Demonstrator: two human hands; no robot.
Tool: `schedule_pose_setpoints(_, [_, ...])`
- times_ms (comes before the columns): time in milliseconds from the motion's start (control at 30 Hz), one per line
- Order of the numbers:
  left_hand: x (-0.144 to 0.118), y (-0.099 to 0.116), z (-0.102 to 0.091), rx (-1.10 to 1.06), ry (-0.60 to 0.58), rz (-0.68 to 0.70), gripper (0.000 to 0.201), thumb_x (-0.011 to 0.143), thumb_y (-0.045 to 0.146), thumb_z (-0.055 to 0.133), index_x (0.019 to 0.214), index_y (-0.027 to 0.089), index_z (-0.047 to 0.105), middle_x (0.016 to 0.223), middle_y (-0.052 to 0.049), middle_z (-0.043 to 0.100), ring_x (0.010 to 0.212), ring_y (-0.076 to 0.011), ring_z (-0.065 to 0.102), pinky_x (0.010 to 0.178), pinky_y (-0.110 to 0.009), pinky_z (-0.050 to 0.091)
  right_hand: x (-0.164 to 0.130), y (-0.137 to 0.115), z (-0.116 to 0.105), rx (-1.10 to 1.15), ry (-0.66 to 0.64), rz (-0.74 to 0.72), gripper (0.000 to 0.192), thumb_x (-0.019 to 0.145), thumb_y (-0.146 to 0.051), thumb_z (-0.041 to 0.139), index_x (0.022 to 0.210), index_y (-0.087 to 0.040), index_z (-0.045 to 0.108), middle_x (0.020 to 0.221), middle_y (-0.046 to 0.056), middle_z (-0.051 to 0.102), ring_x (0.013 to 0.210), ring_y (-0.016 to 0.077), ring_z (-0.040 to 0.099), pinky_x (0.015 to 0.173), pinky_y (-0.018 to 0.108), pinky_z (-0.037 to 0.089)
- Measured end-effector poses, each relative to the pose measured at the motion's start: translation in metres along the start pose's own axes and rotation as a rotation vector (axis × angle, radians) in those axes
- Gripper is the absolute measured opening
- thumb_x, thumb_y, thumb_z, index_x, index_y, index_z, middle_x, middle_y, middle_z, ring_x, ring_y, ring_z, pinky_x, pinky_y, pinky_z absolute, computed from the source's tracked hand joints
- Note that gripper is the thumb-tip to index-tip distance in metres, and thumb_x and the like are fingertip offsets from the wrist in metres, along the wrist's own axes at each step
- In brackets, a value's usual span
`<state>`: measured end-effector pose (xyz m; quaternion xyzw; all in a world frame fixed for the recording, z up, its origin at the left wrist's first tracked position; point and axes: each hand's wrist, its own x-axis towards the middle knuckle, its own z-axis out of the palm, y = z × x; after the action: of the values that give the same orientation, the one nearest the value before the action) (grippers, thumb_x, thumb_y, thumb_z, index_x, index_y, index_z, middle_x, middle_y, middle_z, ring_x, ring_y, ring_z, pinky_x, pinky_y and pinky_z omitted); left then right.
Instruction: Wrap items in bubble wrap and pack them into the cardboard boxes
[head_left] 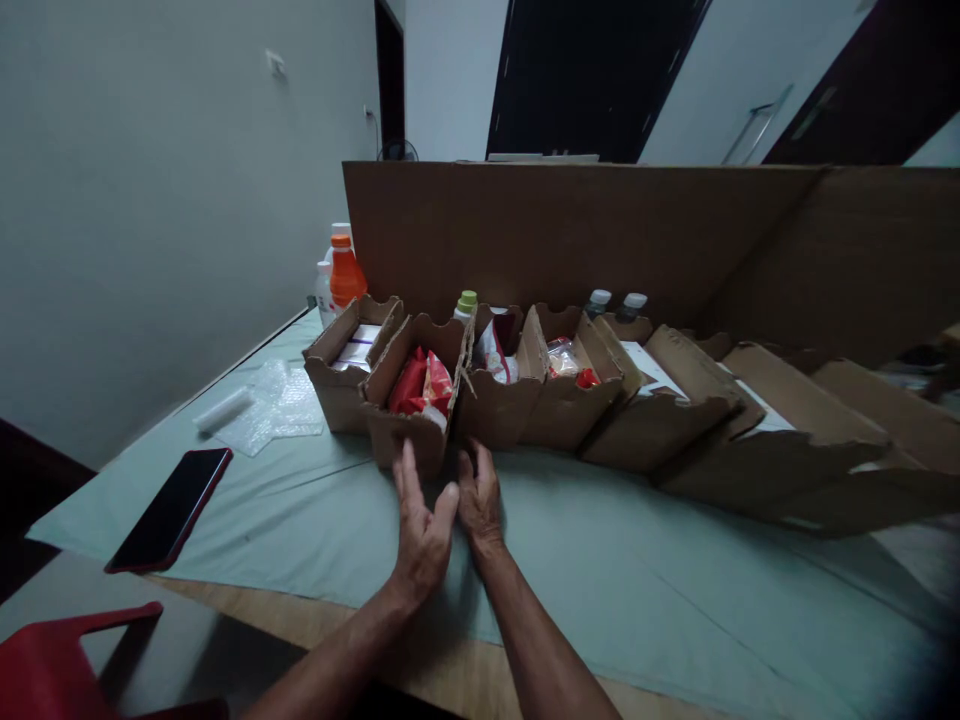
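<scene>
A row of cardboard bins stands on the cloth-covered table. My left hand (424, 530) has its fingers stretched out against the front of a cardboard bin (409, 437) holding red packets (424, 382). My right hand (480, 497) is low beside that bin's right front corner, with loosely bent fingers and a gap between thumb and forefinger. Its fingertips reach towards the neighbouring cardboard bin (495, 410), which has a white and red packet (496, 352) inside; whether they touch it I cannot tell. Neither hand has anything in its grasp.
Bubble wrap (274, 405) and a phone (171, 510) lie at the left. An orange bottle (346, 272) stands behind the leftmost bin (341, 390). A tall cardboard panel (585, 225) runs along the back. A red plastic chair (52, 665) is at the lower left.
</scene>
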<state>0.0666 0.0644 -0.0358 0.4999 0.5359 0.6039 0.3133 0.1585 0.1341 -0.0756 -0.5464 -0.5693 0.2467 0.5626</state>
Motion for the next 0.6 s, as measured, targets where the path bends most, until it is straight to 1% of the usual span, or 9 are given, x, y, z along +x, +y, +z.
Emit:
schedule_pose_setpoints(100, [0.034,0.001,0.022,0.044,0.000,0.009,0.076,0.091,0.034,0.054,0.158,0.020,0.021,0.169,-0.009,0.016,0.157,-0.0243,0.011,0.128,-0.043,0.012,0.003,0.003,-0.001,-0.001,0.014,0.043,0.045,0.094,-0.048,0.043,0.119,-0.019,0.066,0.122,0.013,0.070,0.114,0.0239,0.064,0.100,0.038,0.047])
schedule_pose_setpoints(167, [0.049,0.001,0.032,0.064,-0.014,0.007,0.074,0.091,0.033,0.052,0.157,0.018,0.022,0.168,-0.012,0.018,0.157,-0.0239,0.010,0.128,-0.043,0.013,0.005,0.005,-0.002,0.002,0.017,0.062,0.044,0.093,-0.048,0.044,0.117,-0.019,0.066,0.121,0.012,0.071,0.112,0.0239,0.064,0.099,0.037,0.048])
schedule_pose_setpoints(233, [0.053,-0.001,0.036,0.080,-0.010,0.006,0.073,0.091,0.033,0.051,0.156,0.016,0.023,0.167,-0.014,0.019,0.156,-0.0245,0.013,0.127,-0.044,0.014,0.007,0.005,-0.003,0.006,0.021,0.074,0.045,0.092,-0.049,0.044,0.116,-0.019,0.067,0.119,0.012,0.071,0.110,0.0240,0.065,0.098,0.038,0.048])
schedule_pose_setpoints(300, [0.049,-0.003,0.033,0.099,0.001,0.027,0.070,0.092,0.033,0.051,0.155,0.016,0.025,0.166,-0.016,0.022,0.155,-0.0256,0.017,0.126,-0.046,0.017,0.008,0.006,-0.005,0.010,0.024,0.080,0.044,0.091,-0.049,0.044,0.115,-0.019,0.067,0.118,0.012,0.072,0.110,0.0239,0.065,0.098,0.037,0.048])
schedule_pose_setpoints(367, [0.043,-0.005,0.020,0.143,0.012,0.098,0.068,0.093,0.034,0.051,0.155,0.018,0.026,0.166,-0.015,0.021,0.155,-0.0263,0.020,0.126,-0.047,0.019,0.010,0.006,-0.005,0.015,0.027,0.080,0.043,0.091,-0.048,0.044,0.112,-0.019,0.068,0.116,0.012,0.072,0.109,0.0235,0.065,0.098,0.037,0.047])
schedule_pose_setpoints(433, [0.047,-0.003,-0.005,0.235,0.041,0.218,0.067,0.093,0.033,0.053,0.154,0.021,0.029,0.167,-0.014,0.017,0.155,-0.0271,0.018,0.125,-0.047,0.020,0.010,0.005,-0.005,0.022,0.029,0.079,0.043,0.091,-0.047,0.043,0.109,-0.019,0.069,0.114,0.012,0.073,0.108,0.0232,0.065,0.098,0.036,0.047])
schedule_pose_setpoints(467, [0.055,0.001,-0.021,0.303,0.068,0.288,0.067,0.091,0.031,0.055,0.153,0.022,0.031,0.168,-0.013,0.015,0.155,-0.0278,0.017,0.125,-0.048,0.020,0.011,0.005,-0.005,0.026,0.029,0.078,0.043,0.091,-0.047,0.042,0.107,-0.019,0.070,0.112,0.012,0.073,0.106,0.0231,0.065,0.097,0.036,0.047])
schedule_pose_setpoints(533, [0.081,0.012,-0.057,0.471,0.157,0.423,0.064,0.088,0.026,0.057,0.149,0.020,0.038,0.168,-0.014,0.013,0.155,-0.0299,0.014,0.125,-0.051,0.018,0.012,0.006,-0.004,0.034,0.025,0.078,0.041,0.090,-0.047,0.043,0.101,-0.019,0.071,0.107,0.011,0.074,0.102,0.0229,0.066,0.095,0.036,0.048])
schedule_pose_setpoints(600, [0.117,0.027,-0.092,0.679,0.204,0.502,0.062,0.083,0.021,0.058,0.144,0.020,0.046,0.167,-0.013,0.018,0.156,-0.0319,0.009,0.124,-0.054,0.015,0.013,0.006,-0.003,0.041,0.021,0.077,0.040,0.088,-0.048,0.044,0.097,-0.020,0.071,0.102,0.010,0.074,0.098,0.0230,0.066,0.092,0.036,0.049])
